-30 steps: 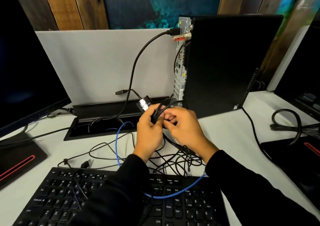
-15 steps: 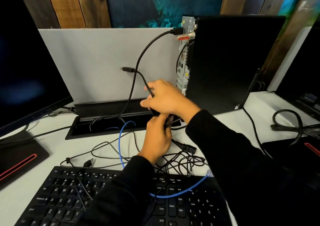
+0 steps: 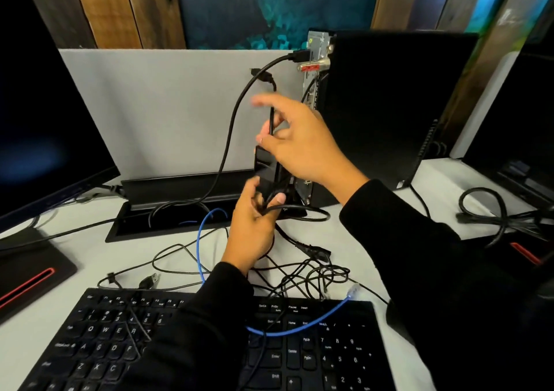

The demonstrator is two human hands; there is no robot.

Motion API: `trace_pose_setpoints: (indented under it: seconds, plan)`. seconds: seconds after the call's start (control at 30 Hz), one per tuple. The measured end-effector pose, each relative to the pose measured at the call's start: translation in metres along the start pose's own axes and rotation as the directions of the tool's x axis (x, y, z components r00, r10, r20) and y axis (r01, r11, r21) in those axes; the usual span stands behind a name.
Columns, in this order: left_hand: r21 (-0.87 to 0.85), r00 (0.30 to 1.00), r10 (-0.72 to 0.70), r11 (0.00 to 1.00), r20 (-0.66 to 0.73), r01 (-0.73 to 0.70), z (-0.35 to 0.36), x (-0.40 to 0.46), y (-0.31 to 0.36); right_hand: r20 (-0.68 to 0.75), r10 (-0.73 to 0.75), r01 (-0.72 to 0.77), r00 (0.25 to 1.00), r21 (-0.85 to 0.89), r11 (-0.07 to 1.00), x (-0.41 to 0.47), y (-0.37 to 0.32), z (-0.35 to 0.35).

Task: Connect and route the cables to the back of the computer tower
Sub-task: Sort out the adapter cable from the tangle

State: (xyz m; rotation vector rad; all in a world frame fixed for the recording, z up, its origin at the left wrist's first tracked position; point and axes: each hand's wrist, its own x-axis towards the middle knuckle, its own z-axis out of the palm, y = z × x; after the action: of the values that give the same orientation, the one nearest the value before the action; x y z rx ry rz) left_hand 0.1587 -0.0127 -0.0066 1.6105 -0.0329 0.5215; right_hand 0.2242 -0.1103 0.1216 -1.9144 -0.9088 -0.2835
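Observation:
The black computer tower (image 3: 389,106) stands at the back right, its metal rear panel (image 3: 314,61) facing left. One thick black cable (image 3: 230,127) is plugged in near the panel's top. My left hand (image 3: 254,229) grips a small black box-shaped device (image 3: 265,166) together with a bunch of black cable. My right hand (image 3: 299,142) pinches a thin black cable (image 3: 271,115) between thumb and fingers and holds it up; its plug (image 3: 260,74) hangs free, left of the panel. Loose black cables (image 3: 299,273) and a blue network cable (image 3: 201,250) lie on the desk.
A black keyboard (image 3: 90,339) lies at the front edge. A dark monitor (image 3: 45,121) stands at left. A cable slot (image 3: 168,220) runs along the grey divider (image 3: 165,106). More coiled black cable (image 3: 494,214) and a second monitor base sit at right.
My right hand has risen, pulling the thin black cable upward so its plug now hangs near the panel's top. My left hand has lifted slightly with the black device.

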Motion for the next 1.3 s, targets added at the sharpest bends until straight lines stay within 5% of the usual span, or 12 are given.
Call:
trace_pose_setpoints:
  seconds: [0.1, 0.3, 0.4, 0.5, 0.6, 0.77, 0.87, 1.0, 1.17, 1.3]
  plan:
    - [0.021, 0.999, -0.036, 0.999, -0.024, 0.036, -0.004, 0.001, 0.001, -0.002, 0.013, -0.013, 1.000, -0.002, 1.000, 0.002, -0.007, 0.001]
    - [-0.157, 0.986, -0.159, 0.976, -0.053, 0.149, -0.015, 0.007, -0.007, 0.149, 0.161, -0.205, 0.976, 0.358, 0.911, -0.004, -0.018, 0.001]
    - [-0.219, 0.965, -0.231, 0.955, -0.121, 0.201, -0.013, 0.010, -0.008, 0.070, 0.103, -0.098, 0.992, -0.082, 0.992, -0.001, -0.008, -0.006]
    - [-0.231, 0.943, -0.286, 0.942, -0.168, 0.244, -0.015, 0.013, -0.011, 0.112, 0.028, 0.039, 0.993, -0.546, 0.837, -0.007, -0.012, -0.013]
    - [-0.161, 0.953, -0.250, 0.961, -0.170, 0.223, -0.018, 0.015, -0.016, 0.206, -0.061, 0.196, 0.977, -0.738, 0.646, -0.017, -0.025, -0.015]
    - [-0.213, 0.949, -0.261, 0.951, -0.175, 0.222, -0.021, 0.015, -0.021, 0.448, 0.143, 0.234, 0.882, -0.682, 0.693, -0.033, -0.019, -0.005]
    - [-0.269, 0.952, -0.273, 0.936, -0.139, 0.229, -0.020, 0.015, -0.017, 0.424, 0.170, 0.110, 0.890, -0.562, 0.820, -0.033, 0.008, 0.003]
    - [-0.329, 0.966, -0.253, 0.910, 0.043, 0.253, -0.021, 0.016, -0.009, 0.421, 0.160, -0.096, 0.893, -0.169, 0.981, -0.017, 0.033, -0.003]
    - [-0.362, 0.954, -0.207, 0.890, 0.216, 0.276, -0.025, 0.015, -0.010, 0.404, 0.201, -0.149, 0.893, -0.155, 0.977, -0.002, 0.045, -0.010]
    - [-0.320, 0.977, -0.160, 0.927, 0.142, 0.198, -0.030, 0.018, -0.017, 0.324, 0.175, -0.119, 0.930, -0.185, 0.976, 0.004, 0.050, -0.004]
